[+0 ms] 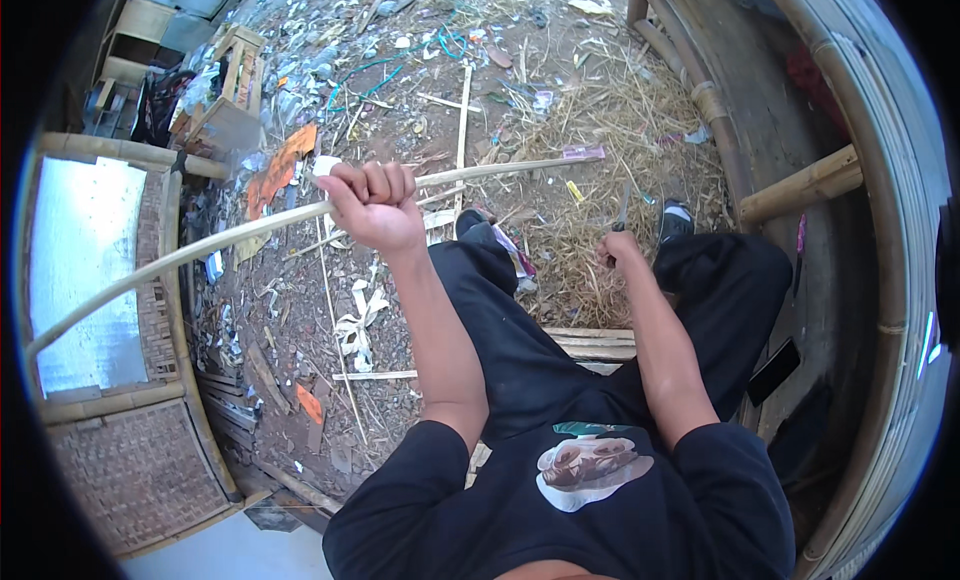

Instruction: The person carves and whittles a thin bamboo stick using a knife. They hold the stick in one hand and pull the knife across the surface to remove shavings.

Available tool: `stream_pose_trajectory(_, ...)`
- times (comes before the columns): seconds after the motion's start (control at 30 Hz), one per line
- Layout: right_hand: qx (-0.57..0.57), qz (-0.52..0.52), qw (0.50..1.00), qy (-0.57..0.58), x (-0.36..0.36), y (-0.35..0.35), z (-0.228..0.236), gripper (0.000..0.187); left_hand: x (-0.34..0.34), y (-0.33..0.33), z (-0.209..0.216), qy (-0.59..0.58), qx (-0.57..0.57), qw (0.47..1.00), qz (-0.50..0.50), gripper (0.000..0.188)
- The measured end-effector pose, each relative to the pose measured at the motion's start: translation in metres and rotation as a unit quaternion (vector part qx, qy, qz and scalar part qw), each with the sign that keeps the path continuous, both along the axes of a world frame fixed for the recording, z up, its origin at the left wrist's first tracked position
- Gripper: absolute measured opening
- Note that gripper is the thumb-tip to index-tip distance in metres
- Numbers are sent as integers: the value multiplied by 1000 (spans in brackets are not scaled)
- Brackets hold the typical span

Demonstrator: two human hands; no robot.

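Note:
A long pale bamboo strip [200, 248] runs across the view, from the left edge to above the ground ahead. My left hand [375, 208] is raised, its fingers wrapped round the strip near its middle. Lower and to the right, my right hand [617, 248] is closed round the dark handle of a knife [624, 205]. The narrow blade points away from me over the shavings and stands apart from the strip. My fingers hide most of the handle.
Loose bamboo shavings [590, 280] lie between my feet. Litter and orange scraps [283, 170] cover the ground to the left. Woven bamboo panels [140, 470] stand at the left, bamboo poles [800, 185] at the right. A dark phone [773, 370] lies beside my right leg.

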State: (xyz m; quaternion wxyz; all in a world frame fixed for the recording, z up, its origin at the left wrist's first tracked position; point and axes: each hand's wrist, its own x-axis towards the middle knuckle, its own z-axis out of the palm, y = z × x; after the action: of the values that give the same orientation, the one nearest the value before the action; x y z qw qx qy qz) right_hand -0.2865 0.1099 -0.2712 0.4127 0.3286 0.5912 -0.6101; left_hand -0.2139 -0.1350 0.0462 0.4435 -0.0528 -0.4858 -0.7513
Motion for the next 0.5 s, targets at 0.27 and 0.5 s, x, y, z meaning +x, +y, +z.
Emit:
stream_pose_trajectory(0.27, -282, -59, 951, 115, -32, -27, 184, 44, 34, 35, 3, 63, 116, 983, 129, 47)
stream_pose_trajectory(0.5, -232, -34, 952, 197, -40, -37, 218, 33, 65, 96, -39, 42, 220, 968, 109, 42)
